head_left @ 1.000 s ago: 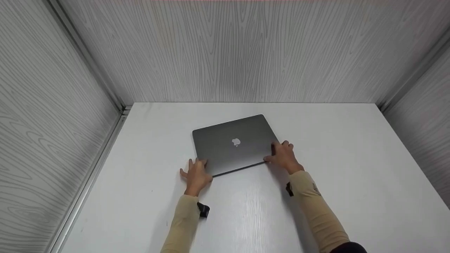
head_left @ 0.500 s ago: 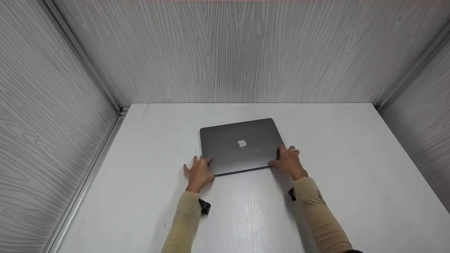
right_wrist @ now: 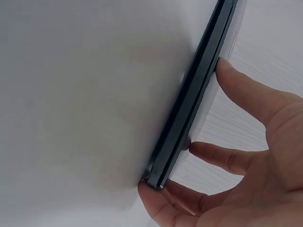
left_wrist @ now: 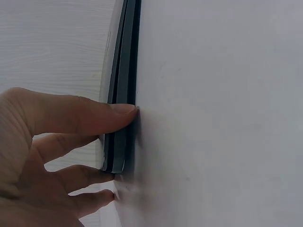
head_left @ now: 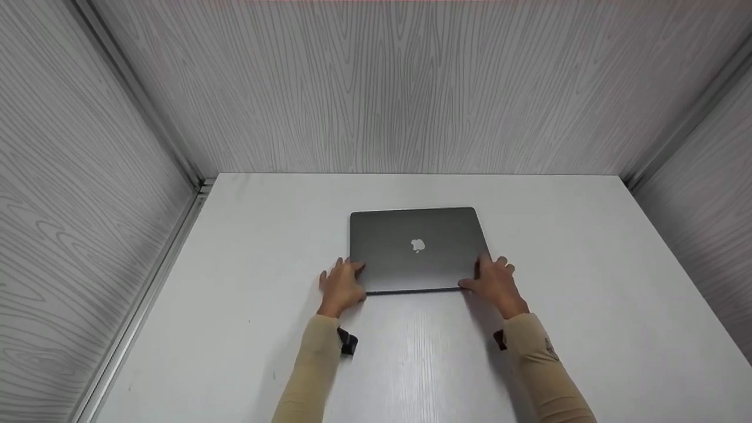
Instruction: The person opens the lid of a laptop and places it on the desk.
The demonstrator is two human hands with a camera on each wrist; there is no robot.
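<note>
On the white tabletop (head_left: 611, 258), in front of the grey wall (head_left: 376, 88), I see from the head view a closed laptop (head_left: 414, 267) lying nearly square to the far edge. A person's left hand (head_left: 342, 288) and right hand (head_left: 498, 288) grasp its two near corners. My worry is an uneven pull: one side dragged harder could twist it askew. It looks thin, flat and dark grey, with rounded far corners and a pale apple logo (head_left: 418, 245) facing up.

From the left wrist, the thumb lies across the front edge while other fingers bend around the corner; pressure on the seam might prise the laptop apart.

From the right wrist, thumb and fingers hold the other corner, the edge showing dark layers. Shadow blurs the underside, so I can't say whether it's raised; if so, loosened fingers could drop it.
</note>
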